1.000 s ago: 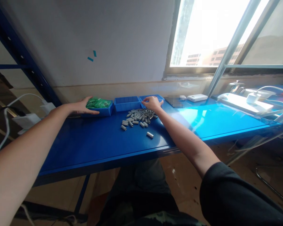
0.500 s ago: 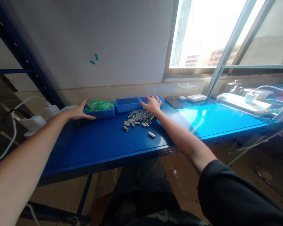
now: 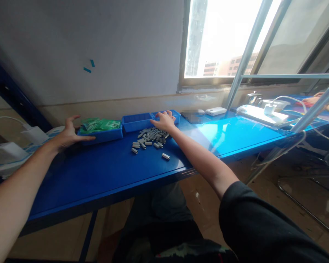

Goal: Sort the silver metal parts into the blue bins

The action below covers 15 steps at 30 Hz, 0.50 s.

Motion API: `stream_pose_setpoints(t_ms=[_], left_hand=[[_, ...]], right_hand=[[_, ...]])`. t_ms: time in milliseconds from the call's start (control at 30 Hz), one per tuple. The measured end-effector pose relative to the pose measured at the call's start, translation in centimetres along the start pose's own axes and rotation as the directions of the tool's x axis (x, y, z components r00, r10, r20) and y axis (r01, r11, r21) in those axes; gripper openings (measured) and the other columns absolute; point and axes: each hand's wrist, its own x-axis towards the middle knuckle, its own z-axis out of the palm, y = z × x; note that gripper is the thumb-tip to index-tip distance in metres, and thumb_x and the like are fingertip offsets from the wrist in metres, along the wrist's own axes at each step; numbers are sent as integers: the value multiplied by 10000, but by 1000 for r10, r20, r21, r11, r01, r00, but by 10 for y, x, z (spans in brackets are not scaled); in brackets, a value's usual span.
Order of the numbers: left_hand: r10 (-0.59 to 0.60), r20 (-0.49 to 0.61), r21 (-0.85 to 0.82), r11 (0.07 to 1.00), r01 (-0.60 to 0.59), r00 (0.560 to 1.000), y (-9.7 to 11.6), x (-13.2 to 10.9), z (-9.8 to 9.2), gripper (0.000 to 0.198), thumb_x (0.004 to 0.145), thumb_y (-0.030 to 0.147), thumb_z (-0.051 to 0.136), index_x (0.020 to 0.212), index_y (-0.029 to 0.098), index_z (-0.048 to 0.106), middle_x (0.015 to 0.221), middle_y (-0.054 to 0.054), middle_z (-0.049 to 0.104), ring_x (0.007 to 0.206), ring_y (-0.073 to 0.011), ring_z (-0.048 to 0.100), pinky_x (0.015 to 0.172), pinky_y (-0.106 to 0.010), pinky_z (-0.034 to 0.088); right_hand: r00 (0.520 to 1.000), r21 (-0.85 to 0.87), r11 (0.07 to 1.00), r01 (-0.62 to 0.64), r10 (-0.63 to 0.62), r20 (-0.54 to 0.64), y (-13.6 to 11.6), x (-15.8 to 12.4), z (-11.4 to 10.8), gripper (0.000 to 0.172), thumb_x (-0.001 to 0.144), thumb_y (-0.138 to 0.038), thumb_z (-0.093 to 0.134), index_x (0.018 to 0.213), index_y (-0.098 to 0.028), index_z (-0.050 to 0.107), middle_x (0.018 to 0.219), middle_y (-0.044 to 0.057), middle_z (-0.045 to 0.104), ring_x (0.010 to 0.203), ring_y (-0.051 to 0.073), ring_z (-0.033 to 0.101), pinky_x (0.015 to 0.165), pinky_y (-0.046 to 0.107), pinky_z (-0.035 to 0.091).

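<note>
My left hand (image 3: 70,134) is open at the left end of a blue bin (image 3: 105,136). Its thumb lies along the bin's front and the fingers are spread behind the end wall. Green packets (image 3: 100,125) fill that bin. Two more blue bins stand in line to its right: a middle bin (image 3: 137,126) and a right bin (image 3: 176,114). My right hand (image 3: 166,121), fingers apart and bent, reaches over the right bin, partly covering it; whether it touches the rim I cannot tell. Below it lies a pile of short metal sleeves (image 3: 152,136), with a single sleeve (image 3: 166,156) nearer the front edge.
White plugs and a power strip (image 3: 9,153) sit left of my forearm. Along the wall are a blurred dark object (image 3: 193,116) and a white box-like device (image 3: 216,111). A metal frame post (image 3: 237,86) rises at right. Another person's hand (image 3: 314,99) shows at the far right.
My view has turned to the right, so the bench appears shifted left. Another person's hand has come into view at the right. My hands keep nearly the same places by the bins.
</note>
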Motion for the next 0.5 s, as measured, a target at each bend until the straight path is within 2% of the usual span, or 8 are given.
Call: stream_pose_setpoints(t_ms=[33, 100, 167, 233, 300, 400, 467, 500], left_hand=[[-19, -8, -85, 996, 19, 1000, 8, -7, -2, 1284, 451, 546, 841, 1440, 332, 50, 1463, -124, 396, 1262, -292, 478, 953, -414, 484], [21, -78, -236, 971, -39, 997, 25, -19, -7, 1224, 455, 480, 846, 1404, 358, 83, 1434, -87, 435, 1184, -272, 543, 883, -399, 529], [98, -174, -266, 953, -142, 980, 41, -28, -12, 1142, 491, 441, 824, 1381, 358, 112, 1415, -64, 442, 1146, -245, 567, 858, -381, 544], [207, -233, -219, 941, -259, 950, 56, -34, -15, 1101, 513, 429, 811, 1374, 332, 132, 1356, -62, 480, 1130, -223, 571, 881, -377, 531], [295, -211, -143, 934, -328, 932, 70, -37, -15, 1117, 488, 428, 828, 1369, 286, 158, 1307, -72, 505, 1140, -218, 557, 923, -390, 505], [366, -128, -69, 924, -376, 922, 95, -40, -11, 1175, 408, 428, 861, 1354, 171, 213, 1263, -108, 526, 1150, -231, 539, 961, -425, 466], [392, -71, 10, 920, -392, 917, 115, -40, -8, 1088, 419, 425, 859, 1307, 106, 316, 1222, -111, 556, 1152, -238, 532, 967, -429, 447], [359, -7, 94, 929, -357, 933, 126, -40, -6, 956, 461, 411, 850, 1246, 89, 410, 1204, -98, 569, 1149, -235, 534, 961, -408, 445]], right_hand=[[1000, 1, 1000, 0, 0, 1, 0, 0, -1, 532, 808, -636, 464, 1160, -265, 610, 1307, 122, 509, 1358, 362, 240, 1023, 596, 285], [1000, -1, 1000, -3, 3, -7, 0, 0, -2, 526, 813, -626, 468, 1164, -261, 608, 1308, 125, 508, 1355, 362, 241, 1024, 599, 283], [1000, -8, 1000, -6, 6, -14, 0, 0, -3, 520, 816, -613, 475, 1168, -254, 605, 1304, 128, 511, 1353, 362, 240, 1023, 598, 283], [1000, -10, 1000, -2, 2, -6, -1, 0, -4, 512, 819, -600, 479, 1171, -248, 602, 1303, 130, 512, 1351, 363, 240, 1021, 597, 284], [1000, -7, 1000, 5, -5, 5, -3, -2, -5, 511, 821, -597, 478, 1169, -243, 602, 1301, 131, 514, 1346, 363, 244, 1019, 598, 284], [1000, -11, 1000, 0, 0, -13, -5, -3, -6, 490, 831, -575, 471, 1152, -232, 612, 1277, 136, 531, 1327, 356, 265, 1017, 588, 287], [999, -15, 1000, -7, 7, -31, -8, -4, -7, 463, 842, -546, 462, 1140, -227, 618, 1261, 138, 542, 1316, 350, 277, 1014, 583, 290], [999, -14, 1000, -6, 6, -36, -9, -4, -7, 453, 846, -534, 459, 1137, -226, 619, 1255, 139, 547, 1312, 348, 280, 1012, 583, 292]])
